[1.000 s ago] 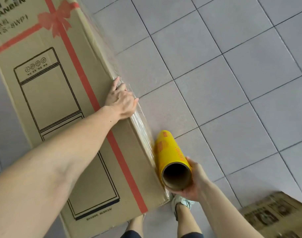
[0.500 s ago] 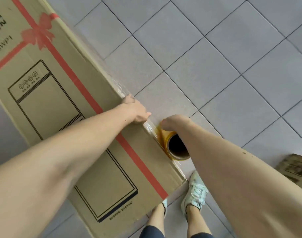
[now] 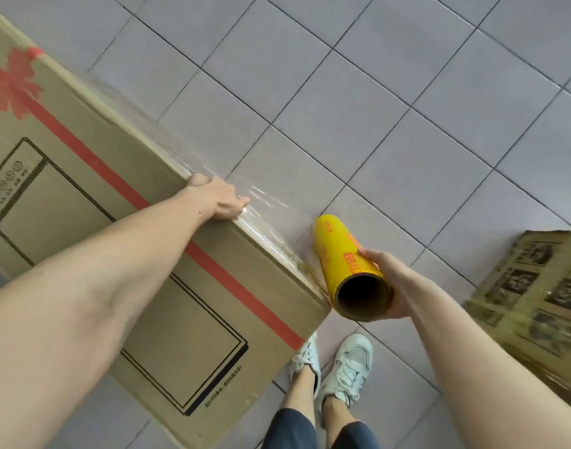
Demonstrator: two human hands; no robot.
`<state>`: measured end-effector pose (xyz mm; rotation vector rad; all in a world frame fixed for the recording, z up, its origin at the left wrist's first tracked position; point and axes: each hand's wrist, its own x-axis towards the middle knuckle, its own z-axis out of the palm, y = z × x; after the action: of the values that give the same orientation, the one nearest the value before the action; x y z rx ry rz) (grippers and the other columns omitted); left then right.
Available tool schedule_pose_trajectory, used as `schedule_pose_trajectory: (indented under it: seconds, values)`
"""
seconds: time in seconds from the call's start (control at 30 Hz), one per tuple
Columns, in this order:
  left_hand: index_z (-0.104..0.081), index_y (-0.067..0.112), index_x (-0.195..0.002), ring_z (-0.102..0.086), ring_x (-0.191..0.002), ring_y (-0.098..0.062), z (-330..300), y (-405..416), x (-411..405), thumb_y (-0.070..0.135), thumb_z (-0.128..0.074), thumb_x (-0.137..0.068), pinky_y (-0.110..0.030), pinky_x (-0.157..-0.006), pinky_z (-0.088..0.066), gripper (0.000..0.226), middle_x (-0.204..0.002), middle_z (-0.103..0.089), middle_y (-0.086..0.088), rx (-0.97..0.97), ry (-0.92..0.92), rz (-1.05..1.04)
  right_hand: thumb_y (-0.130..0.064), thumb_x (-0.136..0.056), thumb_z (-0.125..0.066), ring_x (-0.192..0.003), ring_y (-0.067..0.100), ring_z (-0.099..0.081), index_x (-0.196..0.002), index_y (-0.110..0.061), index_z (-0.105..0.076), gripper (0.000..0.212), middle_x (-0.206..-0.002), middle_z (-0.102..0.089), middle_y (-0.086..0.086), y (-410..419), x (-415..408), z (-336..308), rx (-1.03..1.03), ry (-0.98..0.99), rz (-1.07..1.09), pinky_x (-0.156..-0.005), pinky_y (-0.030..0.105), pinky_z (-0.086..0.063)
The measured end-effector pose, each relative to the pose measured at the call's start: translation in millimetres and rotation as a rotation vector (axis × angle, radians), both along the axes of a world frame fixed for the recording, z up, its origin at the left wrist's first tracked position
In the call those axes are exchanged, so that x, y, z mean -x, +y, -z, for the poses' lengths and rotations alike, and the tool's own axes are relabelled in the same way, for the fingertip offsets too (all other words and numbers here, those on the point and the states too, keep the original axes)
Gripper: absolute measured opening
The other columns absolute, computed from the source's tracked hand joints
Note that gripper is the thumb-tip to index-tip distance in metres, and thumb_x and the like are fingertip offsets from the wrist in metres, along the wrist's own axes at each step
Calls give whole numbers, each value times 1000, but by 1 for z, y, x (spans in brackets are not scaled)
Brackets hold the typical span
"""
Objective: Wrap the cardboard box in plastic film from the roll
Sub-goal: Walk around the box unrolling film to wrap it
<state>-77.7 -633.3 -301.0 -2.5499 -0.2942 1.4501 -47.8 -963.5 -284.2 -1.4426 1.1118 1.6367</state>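
Head view, so you're looking straight down past both arms. Starting at the fingers [image 3: 370,254] of the right hand [image 3: 392,280]: they're curled around the near end of the yellow roll [image 3: 339,254], thumb side tucked under where I can't see it, so that's a proper grip. The roll is tilted with its open core facing the camera, just beside the near corner of the cardboard box [image 3: 122,241].

The left hand [image 3: 217,200] sits on the box's top edge, palm down, fingers draped over the far side and pressing the plastic film [image 3: 264,222] against the cardboard. Looks more like pinning than gripping.

The film runs from the left hand along that edge to the roll, shiny and wrinkled, and there's more of it clinging further up the same side. So my read is the wrap is early on: one side has film, the printed top face looks bare. Next move probably needs the roll carried round the near corner with tension kept on, while the left hand holds the anchor so it doesn't peel off.

As for containers, the box is closed, standing on the tiled floor [image 3: 407,124], contents unknown. A second printed carton [image 3: 537,286] sits off to the right, blurry, well apart from the roll. White sneakers [image 3: 345,364] at the bottom.
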Motion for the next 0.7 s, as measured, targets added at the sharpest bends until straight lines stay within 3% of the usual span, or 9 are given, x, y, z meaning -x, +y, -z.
schedule_pose_trajectory:
  seconds: [0.1, 0.2, 0.3, 0.37, 0.43, 0.47, 0.53, 0.63, 0.7]
  values:
    - [-62, 16, -125, -50, -127, -32, 2, 2, 4, 56, -18, -95, -41, -108, -32, 67, -135, -57, -17, 6, 7, 11, -56, -78, -66, -84, 37, -69, -115, -5, -50, 65, -99, -71, 23, -23, 26, 4, -37, 120, 276, -78, 49, -56]
    - [-65, 17, -120, -52, -124, -31, -2, -3, 7, 57, -16, -96, -42, -110, -30, 68, -132, -59, -17, 25, -2, 52, -54, -81, -64, -88, 39, -68, -115, -6, -49, 60, -101, -70, 23, -30, 35, 5, -38, 153, 337, -84, 52, -53]
    - [-66, 22, -97, -57, -117, -28, -8, -33, 11, 60, -13, -95, -42, -111, -27, 66, -118, -67, -11, 161, -64, 122, -41, -87, -58, -94, 41, -67, -122, -8, -48, 49, -112, -63, 23, -21, 13, -2, 25, -15, -53, -84, 56, -54]
    - [-59, 25, -89, -57, -116, -28, -10, -69, 16, 63, -13, -96, -39, -105, -32, 60, -114, -68, -9, 270, -79, 125, -26, -94, -44, -98, 39, -65, -103, -3, -54, 26, -110, -61, 20, -5, -5, -13, 50, -228, -521, -89, 51, -55]
    - [-63, 26, -104, -55, -120, -30, -8, -104, 24, 67, -10, -96, -38, -101, -35, 68, -119, -66, -10, 318, -60, 128, -18, -101, -35, -105, 31, -57, -91, -2, -54, 27, -111, -53, 19, 18, -15, -24, -16, -384, -797, -98, 40, -47]
    - [-66, 27, -112, -54, -121, -32, -5, -116, 29, 67, -9, -96, -38, -100, -36, 72, -122, -65, -12, 312, -54, 135, -23, -103, -34, -112, 28, -53, -104, -2, -56, 31, -118, -52, 17, 30, -15, -29, -56, -397, -846, -100, 36, -43]
    - [-70, 23, -109, -58, -116, -34, 0, -124, 38, 66, -11, -96, -37, -91, -39, 74, -118, -67, -14, 278, -114, 167, -48, -99, -44, -123, 30, -52, -128, -10, -49, 48, -130, -52, 11, 43, -14, -30, -105, -315, -812, -104, 38, -39]
    - [-65, 23, -82, -63, -103, -35, 7, -122, 41, 65, -15, -95, -37, -81, -41, 66, -105, -70, -14, 273, -249, 171, -61, -73, -73, -101, 33, -67, -121, -4, -51, 77, -110, -66, 13, 27, -7, -25, -96, -124, -609, -96, 43, -50]
    - [-66, 21, -83, -63, -102, -35, 10, -124, 38, 62, -17, -95, -37, -82, -43, 65, -104, -70, -15, 272, -277, 175, -60, -64, -79, -91, 37, -71, -117, -6, -51, 81, -103, -71, 19, 1, 4, -25, -62, -77, -431, -92, 52, -52]
